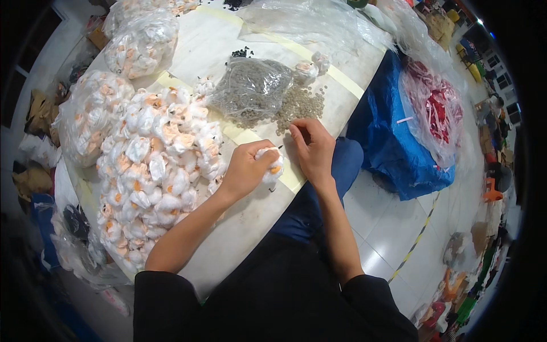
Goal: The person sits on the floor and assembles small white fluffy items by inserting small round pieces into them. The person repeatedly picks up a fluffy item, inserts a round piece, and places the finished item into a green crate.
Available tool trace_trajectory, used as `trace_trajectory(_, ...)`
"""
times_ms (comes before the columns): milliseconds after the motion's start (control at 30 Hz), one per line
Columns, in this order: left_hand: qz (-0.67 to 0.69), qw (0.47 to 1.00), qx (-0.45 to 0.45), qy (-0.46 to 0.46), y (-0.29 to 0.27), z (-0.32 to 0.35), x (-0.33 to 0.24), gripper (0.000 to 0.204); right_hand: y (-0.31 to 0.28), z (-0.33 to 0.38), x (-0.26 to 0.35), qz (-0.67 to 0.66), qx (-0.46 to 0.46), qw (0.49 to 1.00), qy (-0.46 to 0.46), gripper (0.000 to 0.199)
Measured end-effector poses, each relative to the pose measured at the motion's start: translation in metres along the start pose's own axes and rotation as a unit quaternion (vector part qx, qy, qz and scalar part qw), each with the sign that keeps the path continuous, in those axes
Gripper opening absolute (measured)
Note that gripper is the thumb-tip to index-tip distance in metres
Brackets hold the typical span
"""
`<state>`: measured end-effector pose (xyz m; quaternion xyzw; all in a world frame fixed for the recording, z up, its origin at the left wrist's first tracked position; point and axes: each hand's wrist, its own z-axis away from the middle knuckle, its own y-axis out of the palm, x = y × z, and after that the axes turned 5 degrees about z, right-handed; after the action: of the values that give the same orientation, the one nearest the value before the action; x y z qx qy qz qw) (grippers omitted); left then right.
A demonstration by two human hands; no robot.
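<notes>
In the head view, the left hand (249,166) pinches a small white puff (276,167) with an orange patch, holding it above the near edge of the tabletop (228,242). A thin dark tip pokes up at its top and another dark bit shows below. The right hand (314,149) is just beside it, fingers curled and thumb near the forefinger; I cannot tell whether anything is between them. Small loose discs (305,105) lie beyond it, by a clear bag (250,85), with a pile of similar puffs (151,171) on the left.

The puff looks light, soft and easily squashed, so a gentle grip around its body should do, leaving the dark tips free. The discs look thin, stiff and perhaps slippery, best pinched by the rim with fingertips
</notes>
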<state>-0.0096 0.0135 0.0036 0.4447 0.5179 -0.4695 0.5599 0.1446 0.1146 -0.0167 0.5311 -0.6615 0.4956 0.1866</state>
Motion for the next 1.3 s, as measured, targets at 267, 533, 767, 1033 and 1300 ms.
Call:
trace_trajectory(267,0.019,1.0,-0.008,-0.016,-0.001,0.0,0.0,0.022,-0.004,-0.001,0.001,-0.019,0.023,0.999,-0.013,0.014)
trace_trajectory(533,-0.003,1.0,0.001,0.0,-0.001,0.001,-0.001,0.024,-0.005,0.001,0.002,-0.022,0.028,0.999,-0.004,0.014)
trace_trajectory(767,0.013,1.0,-0.005,0.001,0.001,0.001,-0.001,0.023,-0.002,0.004,0.002,-0.009,0.02,0.999,-0.023,0.012)
trace_trajectory(1033,0.001,1.0,-0.001,0.007,-0.002,0.002,-0.002,0.019,-0.003,0.006,0.002,-0.024,0.024,0.999,-0.038,0.007)
trace_trajectory(1300,0.002,1.0,-0.002,0.013,-0.002,0.002,-0.001,0.021,-0.009,0.007,0.007,-0.043,0.07,0.996,0.039,0.023)
